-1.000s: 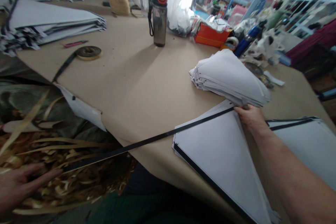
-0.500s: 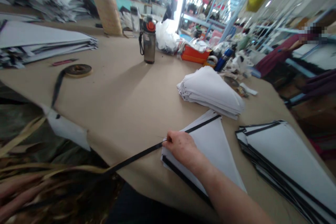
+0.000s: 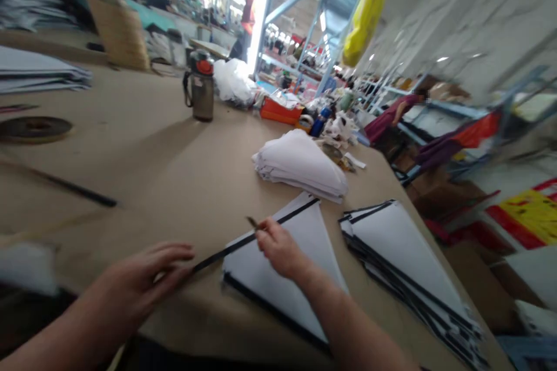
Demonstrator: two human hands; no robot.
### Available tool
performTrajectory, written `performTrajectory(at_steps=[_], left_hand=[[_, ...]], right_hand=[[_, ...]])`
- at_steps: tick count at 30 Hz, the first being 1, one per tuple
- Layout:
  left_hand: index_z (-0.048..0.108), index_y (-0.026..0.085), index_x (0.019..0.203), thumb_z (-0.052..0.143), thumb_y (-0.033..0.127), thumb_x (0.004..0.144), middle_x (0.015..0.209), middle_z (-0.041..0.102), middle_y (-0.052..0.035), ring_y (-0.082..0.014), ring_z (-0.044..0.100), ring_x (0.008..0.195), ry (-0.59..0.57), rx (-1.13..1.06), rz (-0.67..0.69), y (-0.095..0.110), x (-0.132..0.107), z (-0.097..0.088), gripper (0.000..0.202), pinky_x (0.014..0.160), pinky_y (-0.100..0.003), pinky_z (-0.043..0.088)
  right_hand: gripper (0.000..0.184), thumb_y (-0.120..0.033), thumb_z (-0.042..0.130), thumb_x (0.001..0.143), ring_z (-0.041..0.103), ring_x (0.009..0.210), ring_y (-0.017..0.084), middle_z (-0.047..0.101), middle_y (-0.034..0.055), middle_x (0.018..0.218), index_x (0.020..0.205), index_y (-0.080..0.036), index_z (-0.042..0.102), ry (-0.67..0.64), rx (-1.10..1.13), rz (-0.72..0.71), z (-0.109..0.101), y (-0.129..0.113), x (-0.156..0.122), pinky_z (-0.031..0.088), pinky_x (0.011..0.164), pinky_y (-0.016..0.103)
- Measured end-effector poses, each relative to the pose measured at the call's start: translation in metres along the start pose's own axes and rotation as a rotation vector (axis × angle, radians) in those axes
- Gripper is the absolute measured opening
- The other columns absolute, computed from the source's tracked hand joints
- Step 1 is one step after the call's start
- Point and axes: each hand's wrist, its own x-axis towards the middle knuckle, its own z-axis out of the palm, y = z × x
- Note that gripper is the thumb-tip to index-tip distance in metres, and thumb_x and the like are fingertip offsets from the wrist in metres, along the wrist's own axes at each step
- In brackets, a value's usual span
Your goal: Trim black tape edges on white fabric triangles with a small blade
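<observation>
A white triangular sheet [image 3: 287, 266] with black-taped edges lies near the front edge of the brown table [image 3: 174, 156]. A black tape strip [image 3: 217, 252] runs from its upper edge toward the left. My right hand [image 3: 276, 246] sits on the sheet's upper left edge, fingers pinched on a small thin piece [image 3: 252, 222] beside the tape. My left hand [image 3: 139, 284] lies at the table's front edge, its fingers closed on the loose end of the tape strip.
A stack of plain white triangles [image 3: 300, 165] lies behind the sheet; a stack of black-edged ones [image 3: 404, 261] lies to its right. A tape roll [image 3: 35, 127] sits far left, a dark bottle [image 3: 202, 93] and an orange box [image 3: 281, 111] farther back. People work in the background.
My left hand has come up from below the table edge and taken the tape's loose end. My right hand stays at the sheet's edge. The camera has swung to the right.
</observation>
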Motion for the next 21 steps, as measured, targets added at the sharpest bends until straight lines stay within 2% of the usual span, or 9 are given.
performTrajectory(at_steps=[1, 2, 3, 5, 9, 13, 21], left_hand=[[0.069, 0.019, 0.094, 0.050, 0.037, 0.084, 0.102, 0.069, -0.0044, -0.0205, 0.061, 0.095, -0.146, 0.105, 0.061, 0.004, -0.002, 0.000, 0.028, 0.087, -0.028, 0.048], [0.068, 0.017, 0.096, 0.049, 0.033, 0.085, 0.103, 0.068, -0.0079, -0.0232, 0.058, 0.099, -0.216, 0.250, 0.095, 0.009, -0.001, 0.001, 0.028, 0.090, -0.032, 0.046], [0.068, 0.017, 0.096, 0.047, 0.030, 0.086, 0.101, 0.067, -0.0094, -0.0255, 0.056, 0.102, -0.275, 0.386, 0.106, 0.014, 0.001, 0.003, 0.027, 0.090, -0.037, 0.045], [0.067, 0.017, 0.090, 0.053, 0.034, 0.084, 0.096, 0.065, -0.0100, -0.0272, 0.055, 0.100, -0.338, 0.463, 0.069, 0.023, 0.005, 0.009, 0.023, 0.086, -0.038, 0.046], [0.065, 0.018, 0.090, 0.053, 0.037, 0.084, 0.097, 0.062, -0.0104, -0.0274, 0.056, 0.094, -0.374, 0.571, 0.025, 0.033, 0.010, 0.018, 0.023, 0.075, -0.037, 0.047], [0.064, 0.016, 0.086, 0.055, 0.035, 0.081, 0.092, 0.063, -0.0113, -0.0302, 0.056, 0.093, -0.384, 0.591, 0.020, 0.037, 0.015, 0.018, 0.022, 0.074, -0.041, 0.047], [0.065, 0.015, 0.080, 0.058, 0.036, 0.077, 0.089, 0.066, -0.0133, -0.0344, 0.058, 0.093, -0.466, 0.578, -0.003, 0.039, 0.026, 0.011, 0.022, 0.075, -0.044, 0.046]], right_hand=[[0.016, -0.029, 0.042, 0.085, 0.047, 0.057, 0.011, 0.052, -0.0027, 0.064, 0.083, -0.019, 0.053, -0.008, 0.035, 0.024, -0.003, 0.000, -0.005, 0.036, 0.055, 0.022], [0.017, -0.029, 0.040, 0.086, 0.045, 0.054, 0.010, 0.050, -0.0028, 0.062, 0.077, -0.019, 0.051, -0.008, 0.065, 0.032, -0.005, 0.001, -0.009, 0.035, 0.054, 0.022], [0.018, -0.029, 0.041, 0.085, 0.045, 0.054, 0.010, 0.050, -0.0027, 0.062, 0.075, -0.019, 0.051, -0.018, 0.085, 0.018, -0.005, 0.002, -0.013, 0.035, 0.054, 0.022], [0.019, -0.032, 0.047, 0.083, 0.045, 0.056, 0.010, 0.051, -0.0022, 0.062, 0.074, -0.018, 0.056, -0.021, 0.062, -0.015, -0.001, 0.003, -0.018, 0.034, 0.054, 0.022], [0.019, -0.032, 0.052, 0.080, 0.048, 0.059, 0.011, 0.056, -0.0013, 0.063, 0.077, -0.017, 0.065, -0.062, 0.012, -0.006, 0.017, 0.002, -0.023, 0.034, 0.055, 0.022], [0.015, -0.027, 0.055, 0.075, 0.051, 0.057, 0.010, 0.058, -0.0021, 0.062, 0.082, -0.017, 0.064, -0.041, -0.031, 0.035, 0.035, 0.004, -0.013, 0.035, 0.055, 0.021], [0.007, -0.023, 0.055, 0.072, 0.050, 0.057, 0.011, 0.060, -0.0008, 0.061, 0.070, -0.019, 0.059, -0.046, -0.244, 0.071, 0.044, -0.005, -0.006, 0.032, 0.055, 0.022]])
